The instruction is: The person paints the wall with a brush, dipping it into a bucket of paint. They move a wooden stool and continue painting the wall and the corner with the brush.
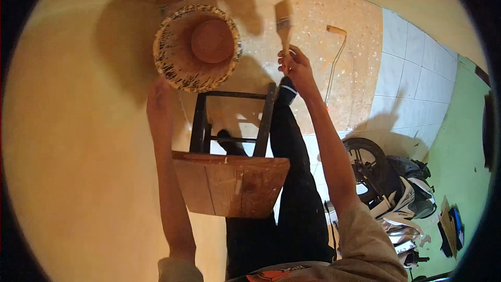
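Observation:
My right hand (298, 70) is wrapped round the handle of a paintbrush (283, 18), its bristles pointing up and away from me. At the left, my left hand (159, 96) is against the lower left side of a paint-spattered bucket (166, 62), close to the rim. The bucket hides its fingers in part; the bucket looks held up beside the wall. Inside the bucket, a reddish-brown round bottom shows, and dark and yellowish streaks mark its rim.
A wooden stool (229, 185) with dark legs stands between my arms, near my legs. A paint roller (336, 52) lies on the spattered floor covering (360, 73). A motorcycle (391, 183) stands at the right. The yellowish wall (78, 151) runs along my left.

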`<state>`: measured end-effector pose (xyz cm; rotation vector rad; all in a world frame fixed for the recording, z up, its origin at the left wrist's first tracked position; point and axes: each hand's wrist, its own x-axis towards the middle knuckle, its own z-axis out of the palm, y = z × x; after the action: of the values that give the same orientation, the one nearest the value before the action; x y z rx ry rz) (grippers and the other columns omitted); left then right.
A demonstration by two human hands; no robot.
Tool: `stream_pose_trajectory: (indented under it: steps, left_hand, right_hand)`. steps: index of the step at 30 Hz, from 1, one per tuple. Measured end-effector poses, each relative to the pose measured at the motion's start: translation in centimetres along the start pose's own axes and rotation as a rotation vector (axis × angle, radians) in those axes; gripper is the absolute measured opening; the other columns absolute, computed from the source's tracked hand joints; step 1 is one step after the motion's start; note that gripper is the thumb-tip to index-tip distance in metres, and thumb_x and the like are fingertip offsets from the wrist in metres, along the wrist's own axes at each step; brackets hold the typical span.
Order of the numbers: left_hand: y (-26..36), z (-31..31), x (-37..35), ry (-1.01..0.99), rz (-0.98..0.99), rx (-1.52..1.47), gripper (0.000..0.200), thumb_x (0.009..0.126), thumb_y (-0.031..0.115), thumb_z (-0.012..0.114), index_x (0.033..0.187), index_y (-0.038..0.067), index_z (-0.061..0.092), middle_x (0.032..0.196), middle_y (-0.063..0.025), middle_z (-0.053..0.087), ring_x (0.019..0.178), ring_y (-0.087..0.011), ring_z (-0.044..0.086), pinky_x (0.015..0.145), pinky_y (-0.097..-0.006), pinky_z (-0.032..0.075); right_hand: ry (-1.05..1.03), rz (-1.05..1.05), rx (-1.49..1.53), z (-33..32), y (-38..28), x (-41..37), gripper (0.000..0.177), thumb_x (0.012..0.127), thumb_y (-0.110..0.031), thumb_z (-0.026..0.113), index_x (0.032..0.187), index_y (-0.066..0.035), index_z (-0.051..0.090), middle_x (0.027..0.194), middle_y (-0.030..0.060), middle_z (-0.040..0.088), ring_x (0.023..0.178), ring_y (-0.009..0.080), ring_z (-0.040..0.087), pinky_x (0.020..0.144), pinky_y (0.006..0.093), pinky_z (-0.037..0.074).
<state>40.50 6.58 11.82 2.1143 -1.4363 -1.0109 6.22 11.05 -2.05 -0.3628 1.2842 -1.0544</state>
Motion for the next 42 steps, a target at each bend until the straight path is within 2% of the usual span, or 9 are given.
stream_pose_trajectory:
  steps: [5,11,23,29,32,35,39,41,42]
  left_hand:
    - [5.3,0.9,-15.2,-0.038,-0.042,0.232,0.022,0.096,0.01,0.054,0.114,0.001,0.063,0.117,-0.0162,0.063,0.119,-0.0339,0.053,0.104,-0.0467,0.038]
    - [3.8,5.2,-17.9,0.066,0.008,0.599,0.034,0.099,0.025,0.043,0.099,0.003,0.068,0.098,-0.0114,0.066,0.109,-0.0337,0.052,0.107,-0.0528,0.028]
    - [2.0,5.6,-18.8,0.174,-0.087,0.692,0.03,0.096,0.023,0.042,0.088,0.008,0.067,0.084,-0.0015,0.067,0.113,-0.0257,0.053,0.118,-0.0621,0.011]
    - [2.2,5.8,-18.9,0.185,-0.107,0.689,0.028,0.096,0.023,0.043,0.086,0.01,0.066,0.082,-0.0007,0.067,0.112,-0.0255,0.053,0.119,-0.0609,0.011]
    - [2.8,6.9,-17.1,0.313,0.038,0.425,0.028,0.097,0.024,0.055,0.081,0.006,0.071,0.077,-0.0053,0.066,0.09,-0.0249,0.056,0.105,-0.0584,0.03]
    - [2.1,5.5,-19.0,0.149,-0.123,0.7,0.028,0.096,0.023,0.043,0.087,0.01,0.066,0.082,0.0001,0.067,0.113,-0.0254,0.053,0.118,-0.0611,0.011]
    - [2.3,5.5,-19.1,0.142,-0.141,0.736,0.028,0.096,0.022,0.043,0.087,0.01,0.066,0.083,0.0015,0.067,0.113,-0.0255,0.052,0.118,-0.0612,0.012]
    - [2.5,5.7,-19.1,0.153,-0.123,0.689,0.026,0.096,0.021,0.044,0.086,0.011,0.066,0.084,0.0012,0.066,0.113,-0.0253,0.052,0.118,-0.0618,0.012]
    - [2.5,5.7,-19.0,0.155,-0.131,0.695,0.026,0.096,0.021,0.044,0.086,0.011,0.066,0.084,0.0012,0.066,0.113,-0.0253,0.052,0.118,-0.0618,0.012]
  right_hand:
    - [0.21,-0.033,-0.02,-8.4,2.5,8.1,0.045,0.098,-0.013,0.056,0.135,0.007,0.038,0.112,0.0196,0.058,0.095,0.0258,0.061,0.084,0.0421,0.058]
    - [0.198,-0.062,-0.017,-14.1,5.4,23.9,0.058,0.095,-0.005,0.056,0.144,0.005,0.026,0.118,0.0238,0.053,0.1,0.03,0.061,0.084,0.0449,0.061]
    - [0.079,-0.094,-0.202,3.5,17.5,33.5,0.065,0.092,0.001,0.053,0.152,-0.014,0.034,0.099,0.0182,0.062,0.083,0.0235,0.065,0.067,0.038,0.059]
    - [-0.17,-0.679,-0.993,0.0,16.7,36.1,0.061,0.09,-0.005,0.058,0.149,-0.016,0.042,0.098,0.0143,0.065,0.086,0.0218,0.063,0.074,0.0372,0.056]
    - [-0.153,-0.334,-0.816,-3.2,12.6,36.4,0.061,0.087,-0.015,0.064,0.146,-0.016,0.047,0.095,0.0079,0.063,0.078,0.0166,0.056,0.069,0.0328,0.051]
    - [-0.015,-0.101,-0.648,-8.7,8.9,35.1,0.061,0.086,-0.013,0.063,0.145,-0.018,0.049,0.082,-0.0001,0.059,0.066,0.0094,0.049,0.056,0.0257,0.044]
    - [0.381,0.004,-0.374,-16.6,7.9,32.3,0.053,0.087,0.0,0.054,0.137,-0.016,0.055,0.073,0.0032,0.056,0.051,0.01,0.044,0.041,0.0252,0.036]
    - [0.479,-0.043,0.178,-19.2,8.4,32.4,0.009,0.089,-0.003,0.047,0.089,-0.009,0.054,0.062,0.0014,0.043,0.044,0.0116,0.038,0.038,0.0271,0.033]
    - [0.473,-0.034,0.178,-19.8,9.1,33.7,0.009,0.089,-0.003,0.047,0.089,-0.009,0.054,0.062,0.0014,0.043,0.044,0.0116,0.038,0.038,0.0271,0.033]
